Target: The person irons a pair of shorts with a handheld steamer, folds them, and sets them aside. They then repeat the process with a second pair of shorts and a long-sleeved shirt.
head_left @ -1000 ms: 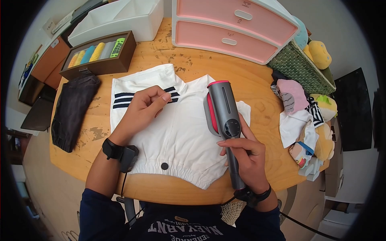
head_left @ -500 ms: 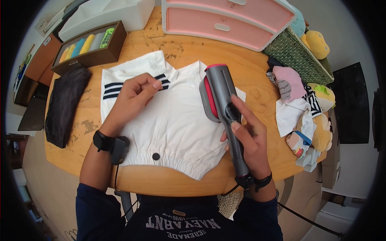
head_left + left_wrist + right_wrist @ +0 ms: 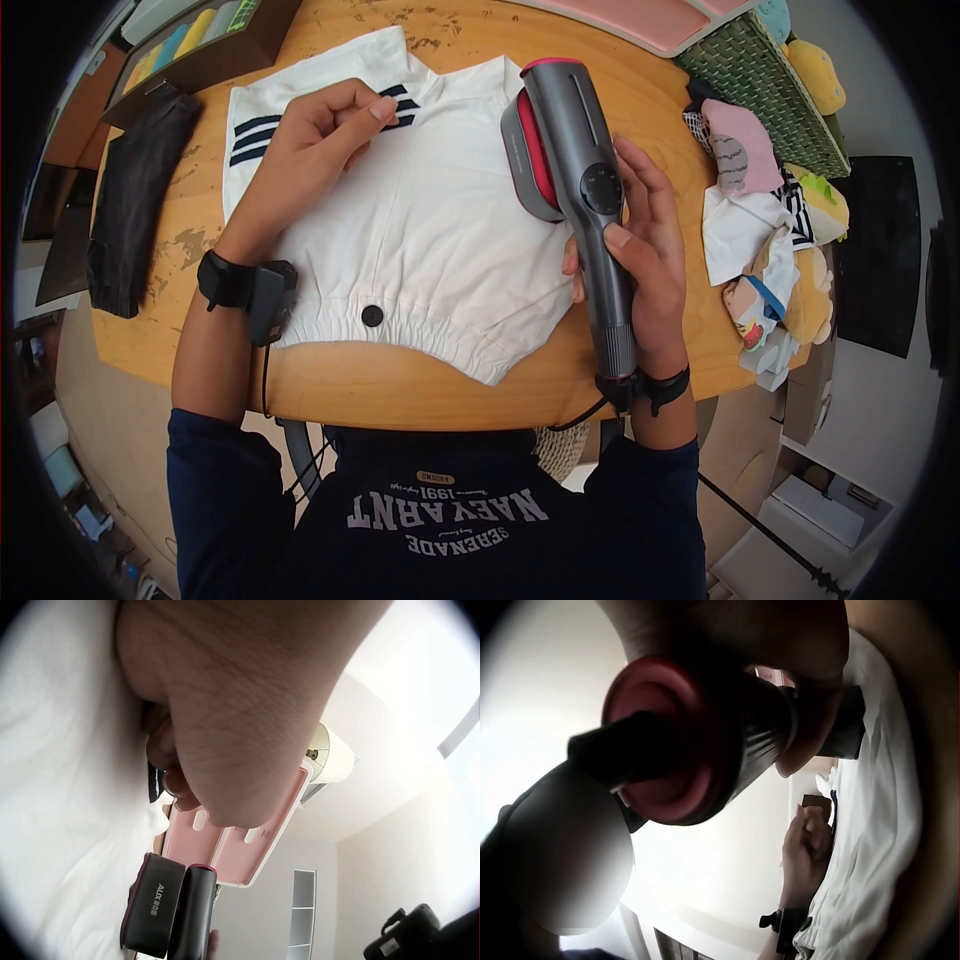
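Observation:
White shorts [image 3: 440, 200] lie spread on the table, their gathered waistband and black button [image 3: 372, 316] toward the person. Dark stripes [image 3: 255, 141] cross the left leg. My left hand [image 3: 315, 160] rests over that leg beside the stripes, fingers curled, thumb along the index finger; no cloth shows between them. My right hand [image 3: 645, 250] grips the handle of a grey and pink handheld garment steamer [image 3: 570, 110], thumb just below its round dial [image 3: 601, 188]. The steamer's head overlaps the right leg in the head view, its flat plate facing left.
Folded dark trousers [image 3: 145, 205] lie at the left, below a brown box [image 3: 200, 65] of rolled cloths. A green woven basket [image 3: 770, 95] and a heap of clothes and soft toys [image 3: 745, 235] line the right. A pink drawer unit [image 3: 640, 15] stands at the back.
The head view has tilted downward. My right hand has shifted its hold on the steamer: fingers were across the handle, then the index finger pointed at the dial, now the thumb lies below it. My left hand stays put.

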The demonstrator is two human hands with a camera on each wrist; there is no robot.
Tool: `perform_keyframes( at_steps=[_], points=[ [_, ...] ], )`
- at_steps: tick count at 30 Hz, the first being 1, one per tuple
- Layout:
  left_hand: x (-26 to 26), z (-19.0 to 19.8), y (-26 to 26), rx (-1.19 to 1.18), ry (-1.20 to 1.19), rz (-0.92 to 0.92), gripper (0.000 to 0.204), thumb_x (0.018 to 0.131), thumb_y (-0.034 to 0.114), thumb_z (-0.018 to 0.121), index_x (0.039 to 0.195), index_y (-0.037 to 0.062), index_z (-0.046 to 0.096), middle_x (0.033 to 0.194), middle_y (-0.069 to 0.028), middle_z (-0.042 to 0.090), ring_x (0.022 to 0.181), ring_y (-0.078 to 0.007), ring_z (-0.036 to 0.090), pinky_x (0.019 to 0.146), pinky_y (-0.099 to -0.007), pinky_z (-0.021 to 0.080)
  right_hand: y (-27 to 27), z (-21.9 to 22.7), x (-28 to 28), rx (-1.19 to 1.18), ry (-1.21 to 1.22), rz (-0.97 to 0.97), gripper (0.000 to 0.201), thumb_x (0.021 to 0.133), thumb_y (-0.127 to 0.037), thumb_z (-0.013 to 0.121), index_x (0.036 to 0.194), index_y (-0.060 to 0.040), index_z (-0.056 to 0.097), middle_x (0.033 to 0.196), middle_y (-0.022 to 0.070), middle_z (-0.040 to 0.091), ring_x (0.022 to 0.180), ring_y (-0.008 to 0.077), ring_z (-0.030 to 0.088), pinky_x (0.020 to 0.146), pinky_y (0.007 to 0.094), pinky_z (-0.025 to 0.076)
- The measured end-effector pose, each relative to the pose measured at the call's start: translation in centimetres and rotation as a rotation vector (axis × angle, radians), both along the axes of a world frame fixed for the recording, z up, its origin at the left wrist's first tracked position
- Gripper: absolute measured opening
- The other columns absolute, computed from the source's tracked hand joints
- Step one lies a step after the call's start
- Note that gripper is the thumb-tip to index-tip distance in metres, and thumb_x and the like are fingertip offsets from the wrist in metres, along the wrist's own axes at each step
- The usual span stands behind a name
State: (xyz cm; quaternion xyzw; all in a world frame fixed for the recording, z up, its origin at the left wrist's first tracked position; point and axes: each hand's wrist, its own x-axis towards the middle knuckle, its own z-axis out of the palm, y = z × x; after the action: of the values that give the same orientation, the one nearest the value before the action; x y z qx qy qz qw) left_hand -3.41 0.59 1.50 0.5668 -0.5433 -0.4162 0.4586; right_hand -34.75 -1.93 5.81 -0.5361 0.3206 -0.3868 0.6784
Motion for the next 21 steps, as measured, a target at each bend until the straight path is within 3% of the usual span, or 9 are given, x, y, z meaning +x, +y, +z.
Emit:
perform_keyframes(
  at_steps=[4, 10, 13, 17, 21],
  points=[
    [-0.2, 0.1, 0.1, -0.014, -0.032, -0.007, 0.028, 0.106, 0.027, 0.057, 0.095, 0.0029, 0.067, 0.062, 0.01, 0.042, 0.058, -0.0005, 0.033, 0.054, -0.02, 0.024, 0.2, -0.2, -0.3, 0.015, 0.01, 0.008, 0.063, 0.09, -0.008, 0.054, 0.15, 0.0014, 0.039, 0.144, 0.0226, 0.044, 0.075, 0.02, 0.068, 0.057, 0.0267, 0.056],
    [0.1, 0.0, 0.1, -0.011, -0.042, -0.019, 0.028, 0.105, 0.029, 0.058, 0.095, 0.0048, 0.068, 0.066, 0.0092, 0.044, 0.061, -0.001, 0.035, 0.056, -0.0203, 0.027, 1.0, -0.8, -0.5, -0.041, 0.002, 0.025, 0.041, 0.091, -0.004, 0.053, 0.13, 0.0049, 0.061, 0.149, 0.0269, 0.041, 0.077, 0.0197, 0.068, 0.062, 0.0283, 0.057],
    [0.2, -0.2, 0.1, -0.001, -0.038, -0.007, 0.029, 0.105, 0.03, 0.058, 0.095, 0.0042, 0.068, 0.066, 0.0091, 0.044, 0.062, -0.0012, 0.035, 0.056, -0.0203, 0.028, 2.3, -0.5, -0.1, -0.124, -0.027, 0.166, 0.029, 0.09, 0.001, 0.052, 0.108, 0.004, 0.075, 0.153, 0.0289, 0.037, 0.087, 0.0215, 0.07, 0.075, 0.0304, 0.058],
    [0.3, -0.2, 0.1, -0.011, -0.023, -0.023, 0.029, 0.105, 0.03, 0.058, 0.096, 0.0041, 0.068, 0.066, 0.0089, 0.043, 0.062, -0.0013, 0.035, 0.057, -0.0204, 0.028, 3.7, -0.8, 0.3, -0.238, -0.083, 0.559, 0.041, 0.082, 0.012, 0.053, 0.109, -0.0041, 0.079, 0.158, 0.0313, 0.028, 0.105, 0.0295, 0.071, 0.085, 0.0324, 0.056],
    [0.6, -0.5, 0.0, -0.023, -0.045, -0.042, 0.028, 0.105, 0.028, 0.058, 0.097, 0.0044, 0.069, 0.071, 0.0079, 0.052, 0.062, -0.0012, 0.036, 0.057, -0.0202, 0.029, 5.7, -1.5, 1.2, -0.2, -0.107, 0.775, 0.055, 0.078, 0.017, 0.054, 0.114, -0.0147, 0.079, 0.161, 0.0288, 0.024, 0.1, 0.0278, 0.073, 0.08, 0.032, 0.054]
  ],
)
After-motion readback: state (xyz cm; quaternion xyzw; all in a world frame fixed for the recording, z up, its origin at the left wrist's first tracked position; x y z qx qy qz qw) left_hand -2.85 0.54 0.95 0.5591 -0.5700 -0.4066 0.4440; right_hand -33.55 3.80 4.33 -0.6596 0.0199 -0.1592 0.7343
